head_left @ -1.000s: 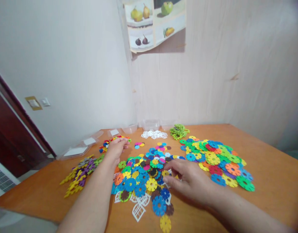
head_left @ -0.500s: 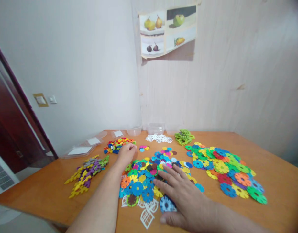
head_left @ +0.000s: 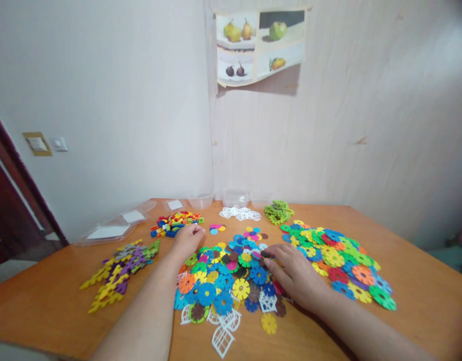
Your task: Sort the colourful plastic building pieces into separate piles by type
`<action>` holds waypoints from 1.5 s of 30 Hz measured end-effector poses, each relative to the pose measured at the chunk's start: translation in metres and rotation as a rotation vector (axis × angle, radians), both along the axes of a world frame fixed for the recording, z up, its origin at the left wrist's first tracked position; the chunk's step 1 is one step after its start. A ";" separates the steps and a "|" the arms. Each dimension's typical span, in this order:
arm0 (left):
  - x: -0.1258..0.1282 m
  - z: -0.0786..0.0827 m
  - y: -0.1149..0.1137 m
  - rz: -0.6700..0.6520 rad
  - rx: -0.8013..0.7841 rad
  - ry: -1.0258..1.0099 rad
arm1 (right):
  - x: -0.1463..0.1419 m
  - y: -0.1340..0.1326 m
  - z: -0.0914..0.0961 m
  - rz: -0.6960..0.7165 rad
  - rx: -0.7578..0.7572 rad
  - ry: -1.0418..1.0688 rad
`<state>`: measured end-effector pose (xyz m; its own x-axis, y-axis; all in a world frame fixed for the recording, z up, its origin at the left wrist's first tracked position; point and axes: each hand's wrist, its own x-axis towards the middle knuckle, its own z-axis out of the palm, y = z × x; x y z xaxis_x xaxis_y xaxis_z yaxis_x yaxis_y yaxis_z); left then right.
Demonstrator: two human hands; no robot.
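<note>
Wooden table (head_left: 411, 245); right fingers (head_left: 279, 254) flat on discs (head_left: 223, 283).

Smooth plastic discs (head_left: 219, 281) between left hand (head_left: 189, 238) and right hand (head_left: 296, 276); satin wooden table (head_left: 46, 301) beneath; clear glossy lids (head_left: 110, 230) past the left.

Bench (head_left: 422, 301) | centre: disc heap (head_left: 223, 271) | right of it: second disc heap (head_left: 343, 255) | left: branched pieces (head_left: 118, 265) | behind: small bricks (head_left: 174, 223), lattice pieces (head_left: 240, 213), tubs (head_left: 234, 196) against wall (head_left: 328, 125) | left rear: lids (head_left: 110, 230)

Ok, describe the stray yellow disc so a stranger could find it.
On the wooden table, find the middle heap of coloured discs under the right hand. Just nearer the camera lies the yellow disc, alone on bare wood.
</note>
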<state>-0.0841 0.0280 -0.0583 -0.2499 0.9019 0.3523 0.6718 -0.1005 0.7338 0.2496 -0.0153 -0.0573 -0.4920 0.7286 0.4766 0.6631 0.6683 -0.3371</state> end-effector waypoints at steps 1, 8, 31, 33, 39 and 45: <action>-0.001 -0.001 0.000 0.000 -0.002 -0.008 | 0.002 0.001 0.000 -0.008 -0.017 0.013; 0.016 0.000 -0.005 -0.053 -0.027 -0.099 | 0.005 -0.008 0.007 -0.003 -0.126 -0.028; 0.039 0.007 -0.011 -0.197 -0.097 -0.216 | -0.003 0.008 -0.003 -0.083 -0.339 0.444; 0.039 0.006 -0.010 -0.206 -0.098 -0.226 | 0.015 0.028 -0.003 -0.204 -0.299 0.570; 0.033 0.002 -0.004 -0.220 -0.110 -0.228 | 0.091 0.077 -0.011 -0.672 -0.143 0.556; 0.033 0.002 -0.004 -0.218 -0.151 -0.202 | 0.120 0.089 -0.015 -0.796 -0.085 0.432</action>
<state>-0.0515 0.0237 -0.0558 -0.0968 0.9801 0.1731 0.4860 -0.1052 0.8676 0.3701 0.0732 -0.0720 0.3808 0.8175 0.4320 0.7227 0.0283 -0.6906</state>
